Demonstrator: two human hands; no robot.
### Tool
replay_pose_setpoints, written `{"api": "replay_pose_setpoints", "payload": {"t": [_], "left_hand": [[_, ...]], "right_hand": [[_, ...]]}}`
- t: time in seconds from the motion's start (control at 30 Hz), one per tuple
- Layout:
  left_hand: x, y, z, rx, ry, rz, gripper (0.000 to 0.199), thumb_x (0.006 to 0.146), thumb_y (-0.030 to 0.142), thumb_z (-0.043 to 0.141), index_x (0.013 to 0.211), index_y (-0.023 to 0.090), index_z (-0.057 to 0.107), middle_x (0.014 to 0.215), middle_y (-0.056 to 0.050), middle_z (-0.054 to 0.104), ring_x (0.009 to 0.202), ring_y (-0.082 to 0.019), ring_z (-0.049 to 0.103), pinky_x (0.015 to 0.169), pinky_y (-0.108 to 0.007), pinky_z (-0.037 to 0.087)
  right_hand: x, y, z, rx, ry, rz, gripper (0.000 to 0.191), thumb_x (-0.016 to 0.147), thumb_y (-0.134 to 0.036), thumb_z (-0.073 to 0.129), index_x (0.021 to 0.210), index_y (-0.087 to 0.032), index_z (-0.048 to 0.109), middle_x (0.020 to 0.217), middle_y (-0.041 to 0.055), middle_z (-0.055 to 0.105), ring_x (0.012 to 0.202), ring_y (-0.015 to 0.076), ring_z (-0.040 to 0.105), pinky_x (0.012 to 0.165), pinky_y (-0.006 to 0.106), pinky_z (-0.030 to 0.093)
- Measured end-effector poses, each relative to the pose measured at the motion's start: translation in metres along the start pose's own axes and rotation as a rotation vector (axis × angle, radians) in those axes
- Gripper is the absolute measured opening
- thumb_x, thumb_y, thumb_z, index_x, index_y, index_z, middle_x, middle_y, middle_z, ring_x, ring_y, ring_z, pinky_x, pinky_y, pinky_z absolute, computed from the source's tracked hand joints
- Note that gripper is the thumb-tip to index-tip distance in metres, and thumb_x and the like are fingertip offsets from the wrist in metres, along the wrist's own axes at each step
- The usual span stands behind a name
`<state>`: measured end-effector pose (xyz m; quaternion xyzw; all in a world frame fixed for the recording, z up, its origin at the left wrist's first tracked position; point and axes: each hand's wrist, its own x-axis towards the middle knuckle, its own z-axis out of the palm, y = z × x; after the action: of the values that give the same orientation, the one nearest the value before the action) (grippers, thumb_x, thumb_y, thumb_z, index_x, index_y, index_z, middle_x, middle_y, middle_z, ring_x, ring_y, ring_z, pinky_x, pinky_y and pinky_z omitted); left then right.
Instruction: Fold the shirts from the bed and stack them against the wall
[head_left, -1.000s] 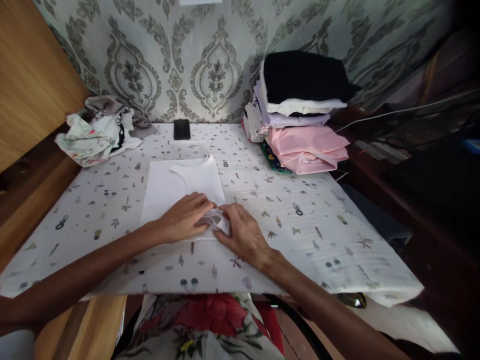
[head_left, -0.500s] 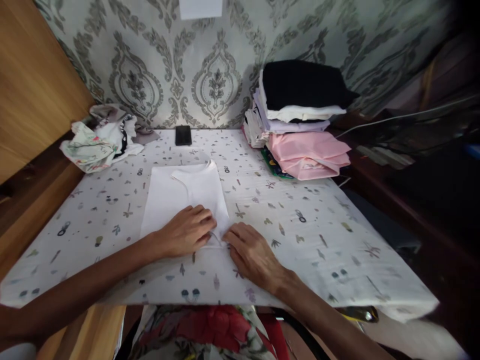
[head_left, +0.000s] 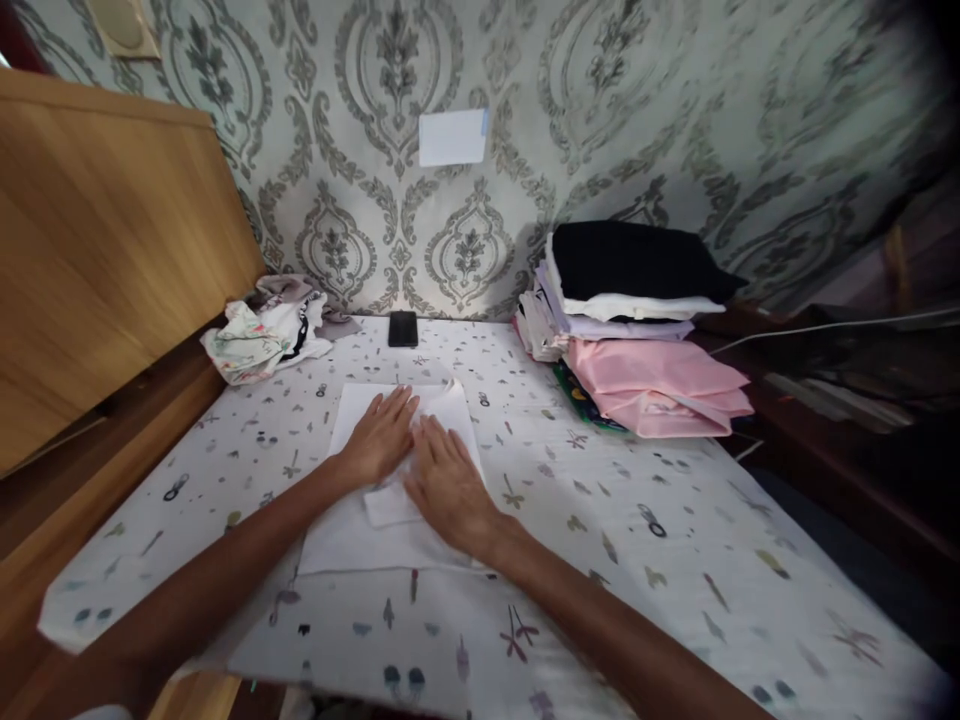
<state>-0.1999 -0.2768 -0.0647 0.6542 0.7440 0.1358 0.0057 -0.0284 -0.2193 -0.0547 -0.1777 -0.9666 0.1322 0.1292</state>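
A white garment (head_left: 352, 535), folded into a rough rectangle, lies on the patterned white cloth that covers the table (head_left: 585, 600). My left hand (head_left: 381, 436) rests flat on its upper part, fingers stretched out. Just to the right, my right hand (head_left: 448, 485) lies palm down on the garment with its fingers extended. The two hands nearly meet at the fingertips. Between and below them a small folded flap of the white fabric shows. The collar end of the garment points to the far side; my hands partly hide the middle.
Folded clothes (head_left: 637, 270), black on top, are stacked at the back right, with pink fabric (head_left: 660, 385) lower down. A crumpled clothes pile (head_left: 259, 335) lies back left, beside a wooden panel (head_left: 112, 240). A black phone-like object (head_left: 403, 329) lies near the wall.
Both hands have moved from the garment's near edge up onto its middle and flattened out. A flap of fabric now lies folded there. The view has tilted up, showing more wall.
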Motion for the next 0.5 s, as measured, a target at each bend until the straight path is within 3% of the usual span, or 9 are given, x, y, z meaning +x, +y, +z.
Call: {"api": "replay_pose_setpoints", "payload": {"t": [0.1, 0.17, 0.5], "left_hand": [[0.006, -0.018, 0.008, 0.045, -0.103, -0.012, 0.057, 0.103, 0.037, 0.033, 0.155, 0.013, 0.034, 0.164, -0.02, 0.027, 0.154, -0.03, 0.022, 0.122, -0.056, 0.02], [0.004, -0.024, 0.011, 0.053, -0.105, -0.006, 0.059, 0.103, 0.04, 0.032, 0.156, 0.014, 0.033, 0.165, -0.02, 0.026, 0.154, -0.029, 0.021, 0.123, -0.055, 0.019], [0.0, -0.021, 0.009, -0.004, -0.083, -0.018, 0.057, 0.103, 0.041, 0.033, 0.155, 0.016, 0.035, 0.165, -0.017, 0.027, 0.154, -0.028, 0.021, 0.123, -0.055, 0.017]], "right_hand": [[0.002, -0.004, 0.018, -0.02, -0.12, -0.022, 0.074, 0.1, -0.05, 0.041, 0.158, -0.006, 0.028, 0.165, 0.0199, 0.021, 0.154, 0.03, 0.018, 0.125, 0.053, 0.02], [-0.002, -0.003, 0.022, -0.026, -0.146, -0.024, 0.077, 0.101, -0.054, 0.037, 0.159, -0.006, 0.024, 0.166, 0.019, 0.015, 0.155, 0.0285, 0.015, 0.126, 0.052, 0.018], [-0.003, 0.003, 0.024, 0.002, -0.098, -0.042, 0.076, 0.1, -0.055, 0.039, 0.16, -0.012, 0.022, 0.166, 0.0167, 0.018, 0.155, 0.0288, 0.016, 0.124, 0.053, 0.02]]}}
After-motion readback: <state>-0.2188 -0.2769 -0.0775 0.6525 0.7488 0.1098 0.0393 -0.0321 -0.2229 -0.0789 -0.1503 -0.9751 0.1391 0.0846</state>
